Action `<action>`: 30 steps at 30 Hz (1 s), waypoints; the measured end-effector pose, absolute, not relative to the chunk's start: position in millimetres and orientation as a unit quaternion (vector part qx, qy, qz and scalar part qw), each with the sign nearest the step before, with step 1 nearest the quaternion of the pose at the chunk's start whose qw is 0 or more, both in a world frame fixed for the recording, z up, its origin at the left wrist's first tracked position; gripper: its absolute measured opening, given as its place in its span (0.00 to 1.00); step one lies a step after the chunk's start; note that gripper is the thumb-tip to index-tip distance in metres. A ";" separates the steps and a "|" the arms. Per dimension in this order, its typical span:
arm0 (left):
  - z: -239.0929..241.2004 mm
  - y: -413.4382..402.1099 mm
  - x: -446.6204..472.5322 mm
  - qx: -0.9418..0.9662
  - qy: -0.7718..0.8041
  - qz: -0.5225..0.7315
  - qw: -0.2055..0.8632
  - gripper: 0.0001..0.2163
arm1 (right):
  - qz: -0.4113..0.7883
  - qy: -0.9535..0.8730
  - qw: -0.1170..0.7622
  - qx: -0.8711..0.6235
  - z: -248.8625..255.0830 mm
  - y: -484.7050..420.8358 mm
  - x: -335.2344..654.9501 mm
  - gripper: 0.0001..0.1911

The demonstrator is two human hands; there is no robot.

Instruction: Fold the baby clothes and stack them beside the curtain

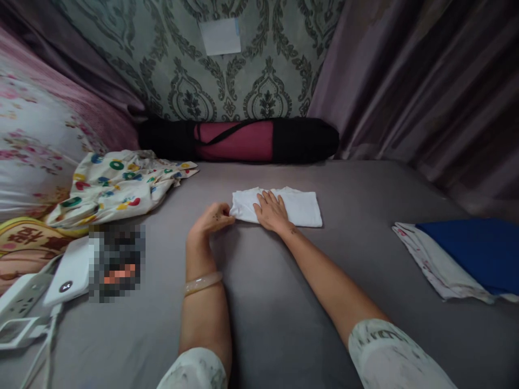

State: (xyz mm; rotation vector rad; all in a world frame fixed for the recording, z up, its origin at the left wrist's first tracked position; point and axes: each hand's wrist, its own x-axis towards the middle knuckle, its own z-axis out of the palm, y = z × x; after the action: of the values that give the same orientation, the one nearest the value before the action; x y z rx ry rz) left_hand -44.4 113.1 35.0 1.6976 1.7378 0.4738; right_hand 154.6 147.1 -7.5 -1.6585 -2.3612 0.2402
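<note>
A white folded cloth point(302, 208), perhaps a garment, lies flat as a long rectangle on the grey bed sheet point(259, 302). My right hand point(272, 212) rests on its near middle with the fingers spread and palm down. At the cloth's left end, my left hand point(214, 217) pinches the near corner between thumb and fingers. A pale bangle point(203, 283) circles my left forearm.
Behind lies a long black and dark red bag point(239, 141) against the patterned wall. To the left are a colourful printed cloth point(125, 181), a white power bank point(73, 270) and a power strip point(24, 297) with cables. Folded blue fabric point(474, 254) lies at right.
</note>
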 end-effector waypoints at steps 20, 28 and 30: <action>41.3 110.7 -55.4 0.630 0.711 0.088 0.300 0.10 | 0.054 -0.827 0.131 -0.544 -9.2 144.2 123.4 0.32; 35.7 117.4 -59.7 0.586 0.757 0.178 0.227 0.11 | 0.086 -0.819 0.091 -0.560 2.5 144.6 113.3 0.32; 36.5 118.4 -58.3 0.573 0.763 0.205 0.216 0.11 | 0.085 -0.822 0.115 -0.551 6.0 143.3 102.9 0.32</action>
State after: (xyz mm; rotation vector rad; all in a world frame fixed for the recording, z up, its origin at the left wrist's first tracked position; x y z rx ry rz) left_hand -58.3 118.4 36.5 1.5888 2.1148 0.5675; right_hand 102.9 143.3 6.0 -1.6150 -2.4082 0.2496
